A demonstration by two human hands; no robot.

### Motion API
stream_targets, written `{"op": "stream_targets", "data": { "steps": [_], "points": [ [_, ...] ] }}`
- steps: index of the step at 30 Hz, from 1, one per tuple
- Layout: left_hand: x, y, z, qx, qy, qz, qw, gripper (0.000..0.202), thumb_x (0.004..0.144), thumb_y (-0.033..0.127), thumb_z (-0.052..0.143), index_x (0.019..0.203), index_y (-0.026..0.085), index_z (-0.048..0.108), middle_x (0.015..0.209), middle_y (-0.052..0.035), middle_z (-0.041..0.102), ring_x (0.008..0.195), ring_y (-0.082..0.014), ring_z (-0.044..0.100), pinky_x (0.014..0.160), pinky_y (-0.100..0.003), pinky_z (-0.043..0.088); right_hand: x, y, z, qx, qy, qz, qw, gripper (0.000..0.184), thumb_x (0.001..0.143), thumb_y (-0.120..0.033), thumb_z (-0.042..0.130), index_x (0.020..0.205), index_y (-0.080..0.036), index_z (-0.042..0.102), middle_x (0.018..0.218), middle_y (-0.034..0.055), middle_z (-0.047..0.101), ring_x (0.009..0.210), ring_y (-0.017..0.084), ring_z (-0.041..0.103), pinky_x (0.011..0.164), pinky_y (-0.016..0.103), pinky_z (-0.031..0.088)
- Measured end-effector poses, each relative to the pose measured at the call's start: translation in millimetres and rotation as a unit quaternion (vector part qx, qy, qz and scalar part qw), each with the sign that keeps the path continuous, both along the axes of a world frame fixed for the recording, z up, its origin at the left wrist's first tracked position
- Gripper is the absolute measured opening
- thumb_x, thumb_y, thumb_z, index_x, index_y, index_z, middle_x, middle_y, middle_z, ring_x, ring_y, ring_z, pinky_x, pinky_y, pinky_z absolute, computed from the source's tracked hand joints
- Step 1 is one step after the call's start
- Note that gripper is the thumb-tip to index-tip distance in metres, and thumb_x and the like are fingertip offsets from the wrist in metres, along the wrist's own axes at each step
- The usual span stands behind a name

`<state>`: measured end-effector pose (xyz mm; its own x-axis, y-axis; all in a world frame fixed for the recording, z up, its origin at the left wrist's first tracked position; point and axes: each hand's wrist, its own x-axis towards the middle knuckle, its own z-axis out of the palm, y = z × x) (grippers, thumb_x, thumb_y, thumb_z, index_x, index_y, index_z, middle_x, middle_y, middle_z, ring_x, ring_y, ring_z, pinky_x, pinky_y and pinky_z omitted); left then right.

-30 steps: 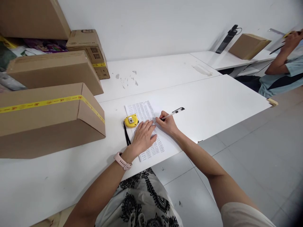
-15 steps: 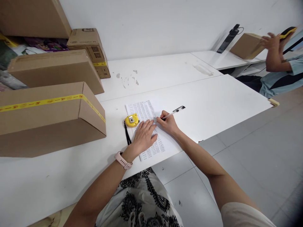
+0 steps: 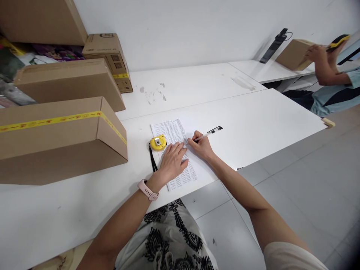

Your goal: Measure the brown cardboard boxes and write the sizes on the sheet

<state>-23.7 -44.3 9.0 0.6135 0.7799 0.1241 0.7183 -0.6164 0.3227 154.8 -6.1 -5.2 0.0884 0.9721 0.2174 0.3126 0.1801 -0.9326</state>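
A printed sheet of paper lies on the white table. My left hand rests flat on the sheet, fingers stretched out, a pink watch on its wrist. My right hand is closed round a pen, whose tip touches the paper at the sheet's right edge. A yellow tape measure with a black strap sits on the sheet's left edge, just beyond my left fingertips.
Several cardboard boxes stand at the left; the nearest one has yellow tape. At the far right another person handles a box on a neighbouring table. A black device leans on the wall.
My hands and the pen have hardly moved. The other person's hands have come down onto the box at the far right.
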Motion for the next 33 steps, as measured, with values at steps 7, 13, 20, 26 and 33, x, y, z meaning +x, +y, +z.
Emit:
{"op": "stream_targets", "data": {
  "steps": [7,13,20,26,33],
  "points": [
    [-0.7,0.5,-3.2,0.007,-0.009,-0.003,1.000,0.042,0.097,0.030,0.052,0.135,0.012,0.058,0.154,-0.0159,0.049,0.146,-0.0319,0.040,0.122,-0.053,0.028,-0.4,-0.2,2.3,-0.004,-0.004,-0.002,1.000,0.025,0.072,-0.023,0.062,0.060,-0.022,0.040,0.057,-0.0061,0.038,0.057,0.011,0.033,0.054,0.027,0.025],
    [-1.3,-0.2,-1.6,0.000,-0.004,-0.002,1.000,0.042,0.097,0.031,0.050,0.135,0.013,0.057,0.155,-0.0154,0.048,0.147,-0.0311,0.038,0.123,-0.052,0.027,-0.4,-0.8,4.0,-0.015,-0.006,-0.014,1.000,0.025,0.072,-0.025,0.062,0.060,-0.022,0.040,0.057,-0.0057,0.038,0.058,0.011,0.034,0.054,0.027,0.026],
    [-0.6,-0.7,0.0,-0.004,0.000,-0.001,1.000,0.043,0.097,0.030,0.051,0.135,0.011,0.056,0.155,-0.0162,0.048,0.147,-0.0311,0.038,0.123,-0.051,0.026,-0.6,-1.1,5.4,-0.018,-0.005,-0.011,1.000,0.025,0.071,-0.025,0.062,0.060,-0.022,0.040,0.058,-0.0056,0.039,0.058,0.011,0.033,0.054,0.027,0.026],
    [-0.8,-0.3,-1.6,0.004,-0.005,-0.002,1.000,0.042,0.097,0.029,0.052,0.135,0.012,0.057,0.154,-0.0154,0.049,0.146,-0.0313,0.039,0.122,-0.051,0.027,1.0,-0.8,5.0,-0.013,-0.005,-0.008,1.000,0.024,0.071,-0.024,0.061,0.060,-0.022,0.040,0.058,-0.0058,0.038,0.057,0.011,0.034,0.054,0.027,0.026],
    [-1.2,-1.6,-1.5,0.017,0.013,-0.010,1.000,0.046,0.099,0.031,0.049,0.141,0.014,0.053,0.156,-0.0155,0.046,0.147,-0.0322,0.038,0.122,-0.053,0.026,0.9,-1.1,6.5,-0.019,-0.006,-0.011,1.000,0.024,0.072,-0.025,0.061,0.062,-0.022,0.040,0.059,-0.0055,0.039,0.058,0.012,0.035,0.054,0.027,0.028]
  ]
}}
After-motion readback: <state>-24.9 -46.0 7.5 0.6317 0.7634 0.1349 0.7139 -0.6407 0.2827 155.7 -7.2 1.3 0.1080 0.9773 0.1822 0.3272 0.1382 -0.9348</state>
